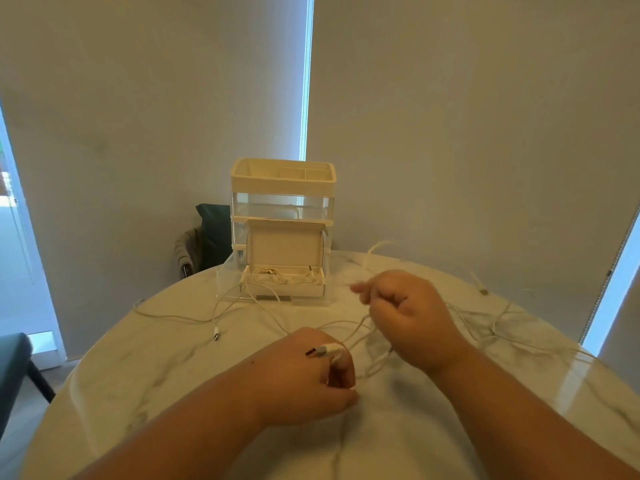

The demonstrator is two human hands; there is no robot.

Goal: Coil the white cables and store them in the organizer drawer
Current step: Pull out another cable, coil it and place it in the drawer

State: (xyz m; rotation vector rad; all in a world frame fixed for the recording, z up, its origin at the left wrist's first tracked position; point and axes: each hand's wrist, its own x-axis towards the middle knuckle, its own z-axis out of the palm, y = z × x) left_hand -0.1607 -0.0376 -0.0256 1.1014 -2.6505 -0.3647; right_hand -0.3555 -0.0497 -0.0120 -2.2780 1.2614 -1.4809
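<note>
Motion blurs the right hand's fingertips, so which strand of the white cable they pinch cannot be told. The left hand curls over its own palm, and any loops inside are hidden. Both forearms and the tabletop run off the bottom edge. In the open box lies a tangle, too small to count.

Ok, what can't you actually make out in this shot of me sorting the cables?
Head view only.
Right hand: fingertips motion-blurred, grip on the white cable unclear.
Left hand: its own back hides any loops held.
Loose cables at right: too thin and tangled to count.
Organizer lower front: hidden behind the open box lid.
</note>
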